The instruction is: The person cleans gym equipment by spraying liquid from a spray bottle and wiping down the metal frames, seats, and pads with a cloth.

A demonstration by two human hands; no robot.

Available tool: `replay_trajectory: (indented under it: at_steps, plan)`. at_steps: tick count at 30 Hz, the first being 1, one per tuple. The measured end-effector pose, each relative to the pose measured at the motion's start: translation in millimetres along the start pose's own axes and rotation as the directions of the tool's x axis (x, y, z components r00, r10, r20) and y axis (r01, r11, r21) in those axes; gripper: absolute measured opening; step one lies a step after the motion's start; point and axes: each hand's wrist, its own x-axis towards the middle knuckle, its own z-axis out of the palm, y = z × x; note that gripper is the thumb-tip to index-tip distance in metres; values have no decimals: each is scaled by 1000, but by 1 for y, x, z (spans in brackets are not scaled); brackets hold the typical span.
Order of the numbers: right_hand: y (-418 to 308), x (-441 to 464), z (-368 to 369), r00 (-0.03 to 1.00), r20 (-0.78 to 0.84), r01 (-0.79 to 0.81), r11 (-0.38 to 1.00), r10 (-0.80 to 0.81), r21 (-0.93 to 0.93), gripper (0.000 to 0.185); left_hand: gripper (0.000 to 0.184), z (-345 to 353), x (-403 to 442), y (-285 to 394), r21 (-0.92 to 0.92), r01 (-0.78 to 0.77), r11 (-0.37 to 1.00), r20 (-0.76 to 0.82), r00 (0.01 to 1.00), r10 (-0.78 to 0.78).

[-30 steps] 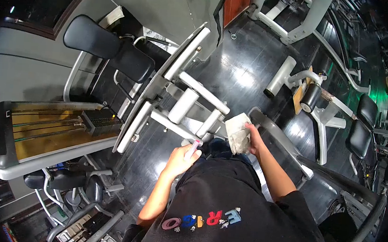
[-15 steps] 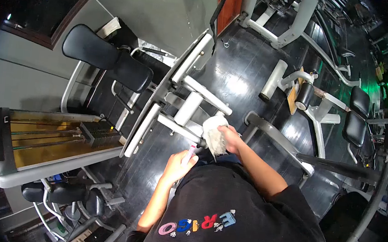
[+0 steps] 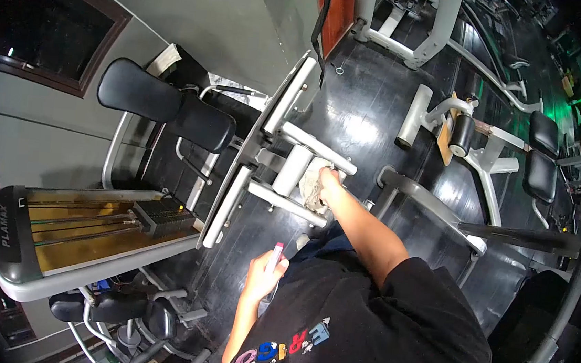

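By white bars [image 3: 287, 205] | cloth [image 3: 311, 185] off-white, crumpled | right grip [image 3: 330, 188] holding cloth | left grip [image 3: 262, 276] holding pink-tipped tube [image 3: 274, 258]

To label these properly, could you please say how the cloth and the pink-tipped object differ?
The cloth is crumpled and off-white; the pink-tipped object is slim, straight and pale-bodied. The cloth is also larger than the pink-tipped object. The right hand has the cloth among the white bars, while the left hand holds the pink-tipped object clear of them. Both are hand-held.
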Motion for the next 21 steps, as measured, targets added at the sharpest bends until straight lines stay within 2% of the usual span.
replay_trajectory:
  at_steps: [1,3,4,6,7,10,14,16,17,18,20,21]
  plan:
    - [-4,-15,1,1000,0,-1,1000,1,7,33,19,-2,-2,4,26,14,1000,0,1000,-14]
    - [-20,-70,-2,986,-104,106,970,-131,-218,31,18,-2,-5,4,19,20,1000,-12,1000,-19]
    - [-16,-80,-5,986,-105,106,972,-131,-212,31,17,-3,-8,2,2,30,1000,-30,999,-29]
    - [-9,-91,-15,995,96,-23,997,17,70,31,16,-4,-9,-4,-20,15,1000,-36,999,-16]
    - [-7,-86,-14,994,85,-73,992,65,99,30,16,-5,-8,-5,-4,23,1000,-32,999,-23]
    - [-20,-85,-12,990,82,-121,989,114,88,28,17,-7,-7,-5,27,25,999,-27,999,-24]
    - [-26,-21,-7,986,143,-92,994,83,60,28,18,-8,0,-2,63,-17,998,-20,1000,18]
    - [-40,-10,-1,994,5,-112,994,112,-7,28,18,-8,1,3,65,-40,997,-25,999,42]
    - [-33,9,-1,975,101,-213,961,198,174,29,18,-8,2,5,66,-61,996,-29,998,63]
    - [-40,-9,2,975,101,-213,961,197,175,29,18,-9,3,7,66,-62,996,-29,998,64]
    - [-65,-69,12,995,-19,-102,993,103,51,29,17,-9,4,8,64,-58,996,-14,998,59]
    - [-41,-24,9,997,34,-78,992,75,98,29,17,-8,5,8,63,-59,996,-15,998,60]
